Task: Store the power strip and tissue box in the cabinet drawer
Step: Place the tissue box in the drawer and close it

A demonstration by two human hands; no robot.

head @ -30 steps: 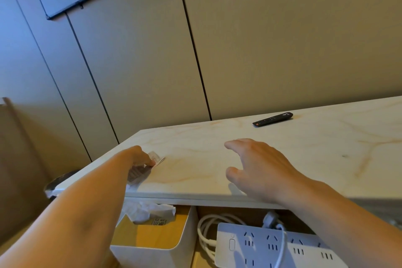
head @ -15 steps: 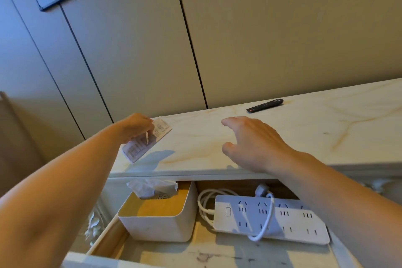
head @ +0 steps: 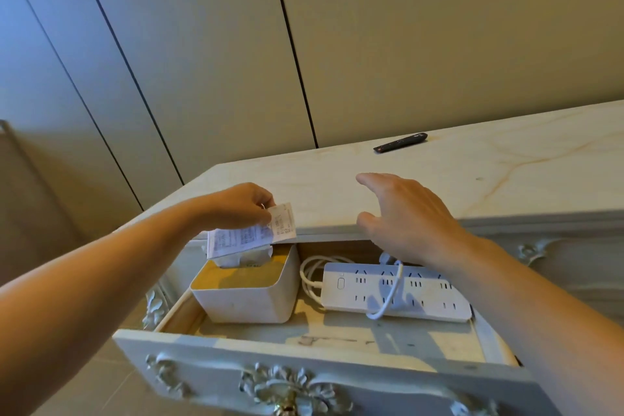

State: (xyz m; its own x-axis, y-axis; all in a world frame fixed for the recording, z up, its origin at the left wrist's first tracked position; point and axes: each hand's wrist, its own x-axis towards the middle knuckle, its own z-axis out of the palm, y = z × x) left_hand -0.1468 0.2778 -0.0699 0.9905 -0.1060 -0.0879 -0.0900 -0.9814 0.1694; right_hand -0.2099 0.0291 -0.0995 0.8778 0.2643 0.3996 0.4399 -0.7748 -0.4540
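Drawer (head: 209, 358) of the cabinet, pulled open, with both task items already inside. The tissue box (head: 250, 300) stands at the drawer's left side, a tissue poking from its slot. The power strip (head: 422, 297) lies flat toward the right side, near the box but apart from it. Its white cable (head: 309, 277) is coiled between the two, with one loop draped across the sockets. Your left hand (head: 236, 209) pinches a printed paper slip (head: 243, 238) between thumb and fingers, directly above the tissue box and at the front edge of the cabinet top (head: 506, 179). Your right hand (head: 405, 213) hangs over that same edge, fingers spread and relaxed, grasping nothing. A dark remote control (head: 400, 142) lies near the top's back edge, well apart from both hands. Judged from this layout, storing appears done and closing remains. You would need to set the slip somewhere, clear both hands from the opening, then push the drawer front squarely home with the cable loop below the rim.
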